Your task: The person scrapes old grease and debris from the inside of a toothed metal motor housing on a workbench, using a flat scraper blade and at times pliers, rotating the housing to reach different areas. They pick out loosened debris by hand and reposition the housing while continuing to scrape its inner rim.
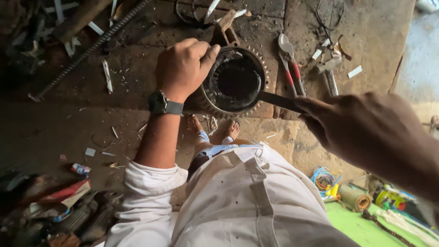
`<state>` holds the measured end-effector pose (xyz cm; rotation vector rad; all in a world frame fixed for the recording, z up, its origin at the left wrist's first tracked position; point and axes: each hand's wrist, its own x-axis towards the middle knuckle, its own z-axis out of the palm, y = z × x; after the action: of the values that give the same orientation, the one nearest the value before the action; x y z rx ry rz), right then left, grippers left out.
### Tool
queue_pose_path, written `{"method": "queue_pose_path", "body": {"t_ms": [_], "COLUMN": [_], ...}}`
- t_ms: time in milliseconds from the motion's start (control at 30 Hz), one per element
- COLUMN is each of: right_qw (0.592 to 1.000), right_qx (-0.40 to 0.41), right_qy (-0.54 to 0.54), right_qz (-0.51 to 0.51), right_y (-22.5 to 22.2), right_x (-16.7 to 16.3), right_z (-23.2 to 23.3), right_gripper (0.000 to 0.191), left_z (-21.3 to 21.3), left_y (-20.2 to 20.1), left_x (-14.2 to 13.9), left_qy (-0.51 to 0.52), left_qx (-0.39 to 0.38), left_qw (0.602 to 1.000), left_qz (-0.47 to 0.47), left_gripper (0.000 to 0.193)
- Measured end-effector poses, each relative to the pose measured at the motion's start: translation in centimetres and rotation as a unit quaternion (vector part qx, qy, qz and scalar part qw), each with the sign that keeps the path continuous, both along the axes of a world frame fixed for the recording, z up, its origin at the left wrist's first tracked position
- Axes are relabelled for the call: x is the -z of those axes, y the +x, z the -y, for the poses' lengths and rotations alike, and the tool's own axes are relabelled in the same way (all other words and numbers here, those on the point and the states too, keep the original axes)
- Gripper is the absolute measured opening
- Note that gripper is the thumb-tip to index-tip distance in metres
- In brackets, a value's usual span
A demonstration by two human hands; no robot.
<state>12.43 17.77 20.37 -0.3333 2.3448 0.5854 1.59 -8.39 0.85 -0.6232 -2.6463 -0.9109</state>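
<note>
A round, dark metal motor part (233,82) with a toothed rim and a hollow core stands on the dirty concrete floor (68,132). My left hand (183,66), with a wristwatch on the wrist, grips its upper left rim. My right hand (361,126) holds a flat dark metal blade (279,100) whose tip reaches the part's lower right edge. My bare feet (212,130) rest just below the part.
Red-handled pliers (290,66) lie right of the part, with a small tool and paper scraps beside them. A threaded steel rod (87,50) runs diagonally at upper left. Clutter fills the lower left; coloured wire coils (325,179) and a green surface sit lower right.
</note>
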Motion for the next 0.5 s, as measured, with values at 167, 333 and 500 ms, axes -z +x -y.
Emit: {"method": "queue_pose_path", "body": {"t_ms": [167,333,500], "right_qw": [0.973,0.909,0.946], "right_qx": [0.008,-0.011,0.004], "right_qy": [-0.177,-0.325,-0.257], "right_qz": [-0.147,-0.262,-0.199], "right_y": [3.4,5.8,5.1], "right_x": [3.5,8.1,8.1], "right_z": [-3.6,-6.6,-9.5], "right_gripper": [0.04,0.035,0.04], "left_z": [-0.1,-0.3,-0.7], "left_y": [0.0,0.0,0.2], "left_x": [0.1,0.3,0.0], "left_qy": [0.009,0.006,0.0], "left_qx": [0.006,0.009,0.013], "left_qw": [1.0,1.0,1.0], "left_qz": [-0.009,-0.006,-0.006], "left_gripper": [0.038,0.036,0.036]}}
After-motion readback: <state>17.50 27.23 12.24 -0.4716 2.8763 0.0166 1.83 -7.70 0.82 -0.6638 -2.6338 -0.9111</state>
